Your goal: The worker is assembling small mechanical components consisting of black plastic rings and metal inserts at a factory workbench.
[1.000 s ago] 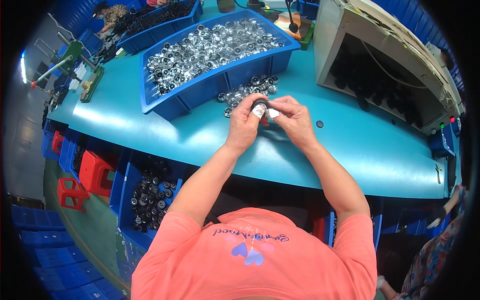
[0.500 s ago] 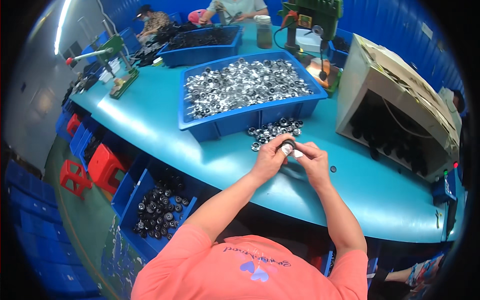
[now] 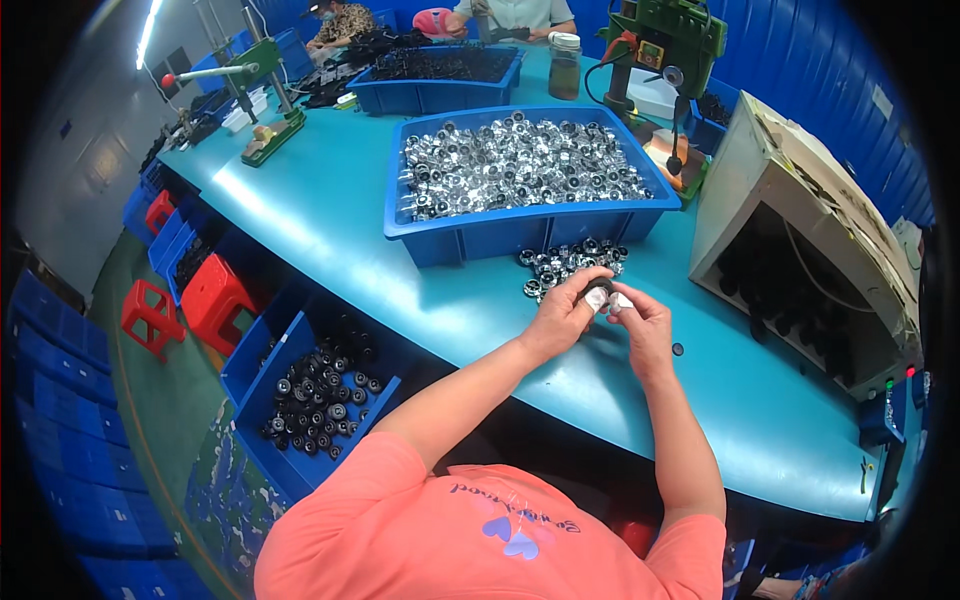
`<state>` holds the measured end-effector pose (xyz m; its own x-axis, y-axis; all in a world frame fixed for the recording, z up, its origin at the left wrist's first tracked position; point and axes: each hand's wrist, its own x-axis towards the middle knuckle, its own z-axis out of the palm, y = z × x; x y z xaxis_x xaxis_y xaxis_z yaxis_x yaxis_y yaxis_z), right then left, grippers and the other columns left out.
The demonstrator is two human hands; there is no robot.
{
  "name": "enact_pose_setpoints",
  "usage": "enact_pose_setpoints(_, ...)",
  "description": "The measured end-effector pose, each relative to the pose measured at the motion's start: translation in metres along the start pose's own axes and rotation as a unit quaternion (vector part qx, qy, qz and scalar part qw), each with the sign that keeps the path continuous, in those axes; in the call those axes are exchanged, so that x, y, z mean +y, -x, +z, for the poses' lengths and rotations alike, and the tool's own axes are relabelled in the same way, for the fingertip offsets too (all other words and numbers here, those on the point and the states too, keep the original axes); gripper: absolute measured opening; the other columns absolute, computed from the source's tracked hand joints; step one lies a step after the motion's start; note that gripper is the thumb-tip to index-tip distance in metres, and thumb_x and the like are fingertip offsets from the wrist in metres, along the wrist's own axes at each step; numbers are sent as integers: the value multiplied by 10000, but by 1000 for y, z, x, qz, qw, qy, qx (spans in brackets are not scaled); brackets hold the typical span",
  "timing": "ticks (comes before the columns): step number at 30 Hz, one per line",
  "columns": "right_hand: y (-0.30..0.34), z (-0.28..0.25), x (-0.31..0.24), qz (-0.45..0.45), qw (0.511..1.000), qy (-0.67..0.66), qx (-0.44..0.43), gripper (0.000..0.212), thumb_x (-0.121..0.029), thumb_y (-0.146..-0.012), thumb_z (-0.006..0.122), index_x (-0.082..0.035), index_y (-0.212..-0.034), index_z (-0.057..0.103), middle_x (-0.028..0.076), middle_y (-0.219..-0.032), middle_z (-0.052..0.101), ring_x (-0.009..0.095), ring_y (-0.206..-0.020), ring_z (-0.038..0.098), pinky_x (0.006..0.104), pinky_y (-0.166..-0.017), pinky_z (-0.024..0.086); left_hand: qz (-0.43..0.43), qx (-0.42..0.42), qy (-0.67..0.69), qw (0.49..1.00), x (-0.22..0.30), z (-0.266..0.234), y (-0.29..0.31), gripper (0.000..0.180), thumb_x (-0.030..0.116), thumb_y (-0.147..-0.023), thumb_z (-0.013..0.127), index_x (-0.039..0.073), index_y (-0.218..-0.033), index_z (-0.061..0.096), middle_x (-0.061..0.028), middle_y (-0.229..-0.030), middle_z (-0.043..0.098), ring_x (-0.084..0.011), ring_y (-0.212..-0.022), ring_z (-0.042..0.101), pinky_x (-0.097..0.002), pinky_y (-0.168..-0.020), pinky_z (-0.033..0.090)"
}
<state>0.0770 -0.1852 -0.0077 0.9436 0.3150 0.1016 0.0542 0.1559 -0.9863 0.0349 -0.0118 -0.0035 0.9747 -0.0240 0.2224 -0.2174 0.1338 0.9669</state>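
Black ring-shaped part (image 3: 600, 284) up above the teal tabletop (image 3: 335, 195), just this side of the loose silvery wheel-shaped parts (image 3: 568, 261), and here's the left hand (image 3: 562, 320) pinching it while the right hand (image 3: 648, 333) bunches its fingertips at the edge, exact grip hidden!

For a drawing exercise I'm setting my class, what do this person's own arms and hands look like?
Short coral-pink sleeves leave the forearms bare. The left hand and right hand wear no gloves, but small white wraps show on some fingers.
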Motion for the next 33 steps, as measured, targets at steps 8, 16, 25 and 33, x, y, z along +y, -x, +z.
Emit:
enact_pose_setpoints(8,0,-4,-1,-43,999,20,-9,295,11,-915,622,-8,-1187,734,61,-1019,720,109,-823,654,247,-744,538,16,-22,2,1000,0,-1,2,347,169,-1043,573,105,-1383,549,4,-1025,642,-63,-837,582,-221,-622,480)
enact_pose_setpoints(16,1,-1,-7,-27,1000,-2,-11,235,-50,-942,666,-2,-1161,736,48,-999,734,92,-805,640,242,-731,534,33,-19,-1,999,2,4,3,356,132,-1024,587,96,-1377,563,9,-1023,643,-59,-815,578,-218,-596,464)
enact_pose_setpoints(25,-4,-9,2,-16,1000,0,-15,245,-14,-922,657,2,-1156,730,53,-995,735,101,-812,656,248,-736,550,10,-30,-7,999,4,2,3,357,136,-1029,574,101,-1385,566,8,-1041,651,-64,-824,583,-219,-602,471)
enact_pose_setpoints(33,-2,-7,2,-24,999,-12,-19,248,5,-918,643,12,-1153,723,55,-991,735,99,-815,660,249,-734,557,12,-14,1,1000,5,3,3,302,134,-1031,571,100,-1329,612,15,-990,651,-61,-800,584,-224,-597,473)
